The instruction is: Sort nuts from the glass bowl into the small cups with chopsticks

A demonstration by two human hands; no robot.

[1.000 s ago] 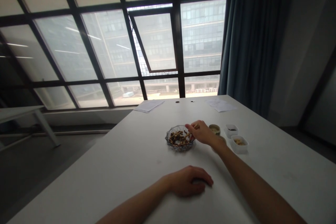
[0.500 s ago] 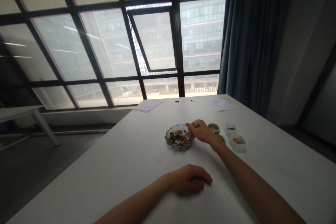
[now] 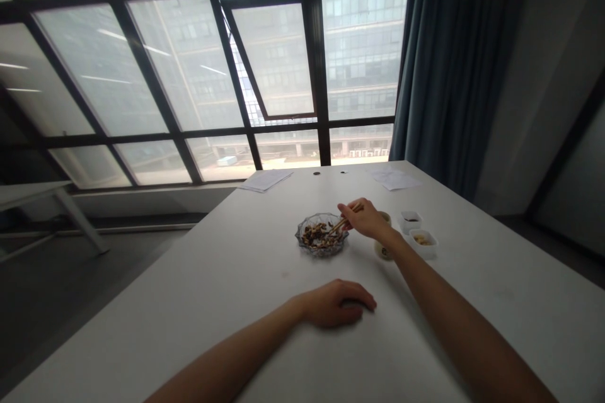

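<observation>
Now the pair of chopsticks (image 3: 341, 225) shows longer and clearer than half a second ago, because the right hand (image 3: 365, 220), which grasps it, has moved slightly to the right and away from the glass bowl (image 3: 322, 253). This bowl stands in the middle of the white counter (image 3: 246, 252), and the tips remain among its mixed brown and pale pieces (image 3: 310, 235). The pieces have also shifted: more of them lie at the left side, and a bare patch appears near the middle. I judge from this that they are being pushed apart; whether the tips pinch one piece, I cannot tell. Meanwhile the left hand (image 3: 336, 305) keeps resting on the near side, empty and loosely curved. Beside the right wrist, the near round container (image 3: 382, 250) has become more visible.
</observation>
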